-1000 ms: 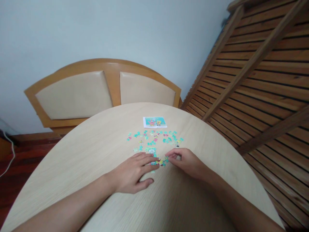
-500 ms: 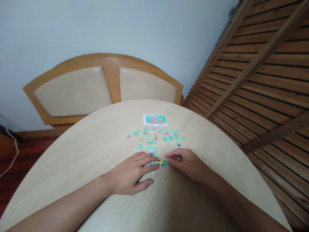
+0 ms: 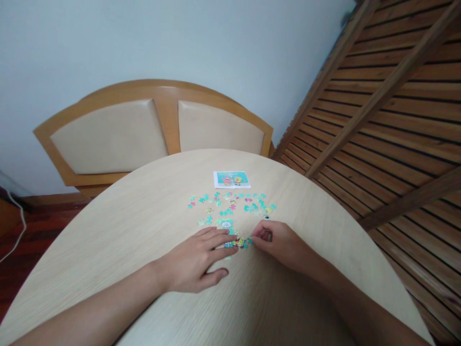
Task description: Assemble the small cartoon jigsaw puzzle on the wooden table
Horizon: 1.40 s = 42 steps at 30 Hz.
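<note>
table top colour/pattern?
Pale beige with fine wood grain, on the round table; shows best in the head view.

Teal, pink and yellow puzzle pieces (image 3: pixel 230 204) dot the pale wood-grain table (image 3: pixel 144 226).

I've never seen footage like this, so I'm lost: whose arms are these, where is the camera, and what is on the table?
The camera sits on a person's head, looking forward and down, so both arms are that person's own. The left hand lies flat on the round wooden table, its fingertips on a small joined patch of puzzle. The right hand is curled at the patch's other edge; whether it pinches a piece is too small to tell. Loose puzzle pieces lie scattered beyond, with a small reference picture behind them. A padded bench stands at the wall.
</note>
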### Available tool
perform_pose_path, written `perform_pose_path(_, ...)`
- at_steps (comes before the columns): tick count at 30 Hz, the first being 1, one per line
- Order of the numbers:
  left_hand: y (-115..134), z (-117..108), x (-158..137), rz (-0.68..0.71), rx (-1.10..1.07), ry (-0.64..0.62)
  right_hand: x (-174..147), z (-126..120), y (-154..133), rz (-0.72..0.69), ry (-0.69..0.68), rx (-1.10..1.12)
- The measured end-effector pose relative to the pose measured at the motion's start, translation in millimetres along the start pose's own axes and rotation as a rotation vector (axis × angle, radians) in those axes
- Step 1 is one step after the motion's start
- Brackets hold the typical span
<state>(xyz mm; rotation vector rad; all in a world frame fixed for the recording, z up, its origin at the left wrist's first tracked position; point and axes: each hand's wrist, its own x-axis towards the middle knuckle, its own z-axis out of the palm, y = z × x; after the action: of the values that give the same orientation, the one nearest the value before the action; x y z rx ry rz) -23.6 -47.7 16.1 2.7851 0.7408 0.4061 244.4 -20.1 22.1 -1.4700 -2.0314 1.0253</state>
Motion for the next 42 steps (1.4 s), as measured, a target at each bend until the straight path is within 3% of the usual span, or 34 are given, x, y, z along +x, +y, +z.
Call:
perform_pose_path(17,0.2,-0.3,0.0,0.002,-0.013,0.004,-2.1,0.3,-9.0,0.091,0.081,-0.285)
perform_pose_path(25,0.4,-1.2,0.5,0.009,-0.003,-0.004,-5.0,-6.6,-4.7,-0.139,0.024,-0.290)
perform_pose_path(42,0.7,-0.5,0.1,0.009,0.005,0.007,-4.4,-4.6,-3.5,-0.198,-0.023,-0.270)
